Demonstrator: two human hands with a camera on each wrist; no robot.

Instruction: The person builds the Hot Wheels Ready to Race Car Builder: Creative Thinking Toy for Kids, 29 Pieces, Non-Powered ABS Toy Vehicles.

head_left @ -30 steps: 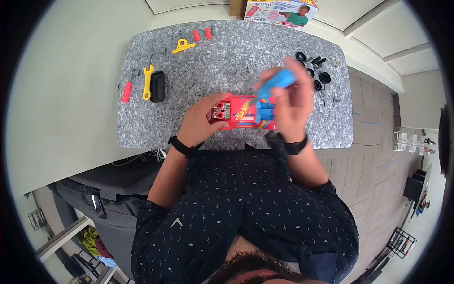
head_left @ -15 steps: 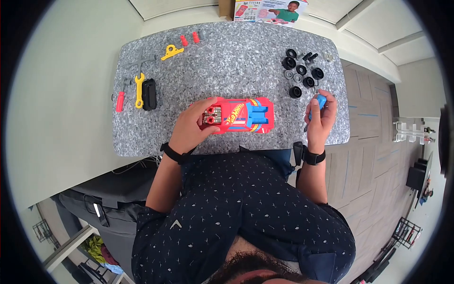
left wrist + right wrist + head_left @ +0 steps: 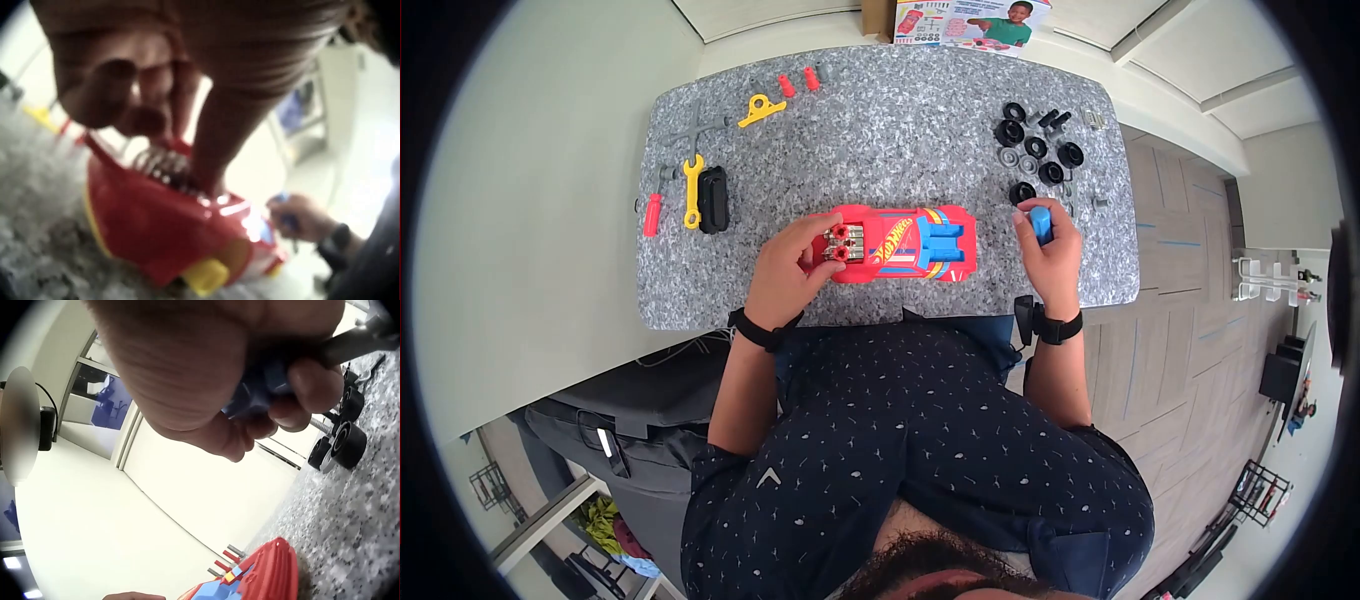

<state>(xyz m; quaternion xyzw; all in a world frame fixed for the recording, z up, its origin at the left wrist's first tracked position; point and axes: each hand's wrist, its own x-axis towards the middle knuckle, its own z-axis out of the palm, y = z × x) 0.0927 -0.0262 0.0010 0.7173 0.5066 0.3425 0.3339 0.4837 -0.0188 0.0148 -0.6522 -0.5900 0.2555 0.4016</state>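
Note:
A red toy car [image 3: 897, 243] with blue and yellow trim lies on the speckled table, its silver engine part [image 3: 845, 243] at the left end. My left hand [image 3: 784, 272] grips that end, thumb and fingers on either side of the engine. In the left wrist view, the fingers reach down to the car's red body [image 3: 156, 219]. To the right of the car, my right hand [image 3: 1052, 262] holds a blue-handled tool [image 3: 1040, 224] in curled fingers. Its grey shaft [image 3: 356, 345] shows in the right wrist view, pointing away from the car.
Black wheels [image 3: 1071, 155] and small parts lie at the table's right. A yellow wrench [image 3: 693, 192], a black tray-like part [image 3: 714, 199] and a red-handled tool [image 3: 652, 215] are at the left. A yellow piece [image 3: 761, 110] and red pieces [image 3: 787, 86] lie farther back; a printed box [image 3: 972, 24] stands beyond.
My right hand has moved from above the car to its right, with the blue-handled tool turning in its grasp. The left hand and car have shifted slightly left in view.

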